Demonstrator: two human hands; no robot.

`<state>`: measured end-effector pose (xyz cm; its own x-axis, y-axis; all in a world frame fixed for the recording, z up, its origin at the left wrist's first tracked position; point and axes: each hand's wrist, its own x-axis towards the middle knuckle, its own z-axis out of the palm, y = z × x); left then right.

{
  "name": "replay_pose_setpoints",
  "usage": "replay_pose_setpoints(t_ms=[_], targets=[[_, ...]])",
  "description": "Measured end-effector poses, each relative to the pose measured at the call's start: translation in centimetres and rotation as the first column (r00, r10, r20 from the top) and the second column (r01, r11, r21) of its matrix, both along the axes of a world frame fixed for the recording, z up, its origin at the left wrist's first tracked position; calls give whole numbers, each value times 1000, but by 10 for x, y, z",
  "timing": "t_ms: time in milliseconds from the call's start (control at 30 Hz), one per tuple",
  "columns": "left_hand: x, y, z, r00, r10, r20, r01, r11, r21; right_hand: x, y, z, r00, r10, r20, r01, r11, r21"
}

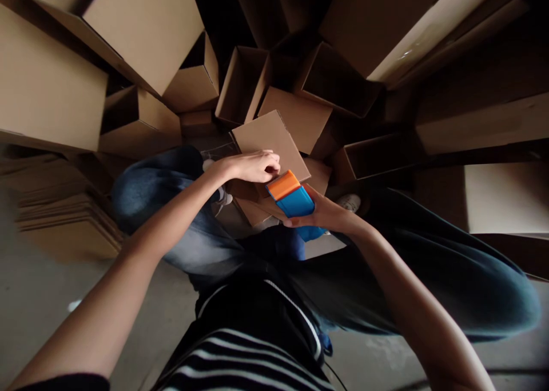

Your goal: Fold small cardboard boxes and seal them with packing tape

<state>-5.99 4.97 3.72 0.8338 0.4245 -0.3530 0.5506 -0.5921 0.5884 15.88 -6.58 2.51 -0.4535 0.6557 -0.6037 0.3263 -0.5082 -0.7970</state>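
My right hand (pixel 330 209) is wrapped around a blue-and-orange block-like thing (pixel 295 199), whose exact kind I cannot make out. Its orange end points up and left, close to the front edge of a small cardboard box (pixel 272 132). Over that box's left front side, my left hand (pixel 256 166) is closed with its fingers curled in. Whether anything is pinched in those fingers is hidden. A bit of blue material (pixel 311 232) shows below my right hand.
Open cardboard boxes (pixel 243 82) crowd the floor ahead, with larger cartons (pixel 141 28) at far left and right. Flat cardboard sheets (pixel 72 225) are stacked at left. My bent knees (pixel 141 194) flank the work, and a shoe (pixel 349 202) shows at right.
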Motion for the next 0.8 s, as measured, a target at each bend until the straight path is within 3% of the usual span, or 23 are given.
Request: replay_pose_setpoints(t_ms=[300, 567, 800], targets=[[-5, 12, -19, 997, -29, 73, 30, 999, -13, -3, -1, 0, 998, -51, -49, 49, 998, -34], [-7, 19, -12, 996, 4, 84, 4, 996, -90, -5, -2, 13, 978, -138, -154, 97, 963, -251], [-8, 23, -14, 992, 36, 118, -17, 987, -160, 0, 1, 31, 987, -151, -60, 140, 976, -164]])
